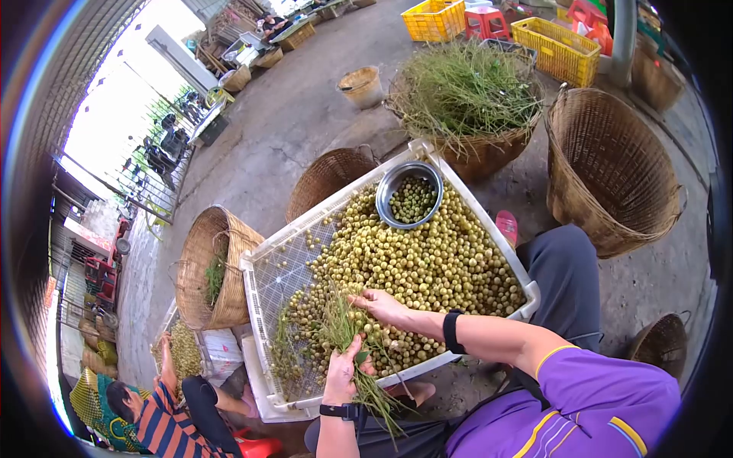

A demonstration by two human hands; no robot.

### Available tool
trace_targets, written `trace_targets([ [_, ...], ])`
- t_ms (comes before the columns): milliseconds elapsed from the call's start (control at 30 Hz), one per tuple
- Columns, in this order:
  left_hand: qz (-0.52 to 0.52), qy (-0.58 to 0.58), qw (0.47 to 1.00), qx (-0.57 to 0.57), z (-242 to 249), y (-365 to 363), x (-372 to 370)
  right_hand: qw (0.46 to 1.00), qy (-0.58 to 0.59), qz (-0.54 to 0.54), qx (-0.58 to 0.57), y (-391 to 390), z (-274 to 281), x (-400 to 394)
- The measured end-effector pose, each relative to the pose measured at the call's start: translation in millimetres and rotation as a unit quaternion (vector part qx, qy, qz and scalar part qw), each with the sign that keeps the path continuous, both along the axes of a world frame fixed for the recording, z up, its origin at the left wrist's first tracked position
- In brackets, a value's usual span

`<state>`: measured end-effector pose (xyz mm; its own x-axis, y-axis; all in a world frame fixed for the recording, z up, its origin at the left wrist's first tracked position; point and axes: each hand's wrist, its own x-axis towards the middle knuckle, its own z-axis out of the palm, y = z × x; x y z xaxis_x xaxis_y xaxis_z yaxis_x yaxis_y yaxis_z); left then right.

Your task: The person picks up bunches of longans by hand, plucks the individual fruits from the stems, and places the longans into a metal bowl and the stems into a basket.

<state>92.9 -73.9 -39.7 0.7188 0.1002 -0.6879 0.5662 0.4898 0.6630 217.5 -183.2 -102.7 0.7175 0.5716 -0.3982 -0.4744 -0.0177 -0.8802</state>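
Note:
My left hand (pixel 343 372), with a black watch at the wrist, is closed around a bunch of thin green stems (pixel 336 324) over the near side of a white plastic crate (pixel 263 248). Beside the upper part of the bunch, my right hand (pixel 382 308) has its fingers drawn together; what they pinch is too small to make out. Small round yellow-green fruits (pixel 412 263) fill much of the crate. A metal bowl (pixel 382 200) with smaller, greener fruits rests on them at the far end. More stems (pixel 286 351) lie at the crate's left side.
Wicker baskets stand around: one heaped with stems (pixel 466 91), one at right (pixel 611 160), one at left (pixel 240 263). Behind are a bucket (pixel 363 90) and yellow crates (pixel 557 49). Lower left, a person in a striped shirt (pixel 179 420) sits by another fruit tray (pixel 185 351).

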Motion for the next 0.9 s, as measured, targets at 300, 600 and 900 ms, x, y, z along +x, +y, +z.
trace_targets([
  [300, 0.094, -0.030, 0.995, 0.010, 1, 18, 6, 0.979, -0.176, 0.003, -0.100, -7, -10, 45],
  [600, 0.140, -0.109, 0.983, -0.042, -4, 53, -20, 0.844, -0.468, 0.025, -0.263, -35, 11, 49],
  [900, 0.096, -0.203, 0.917, -0.330, -29, 44, -15, 0.973, 0.089, 0.212, 0.001, -19, 1, 7],
])
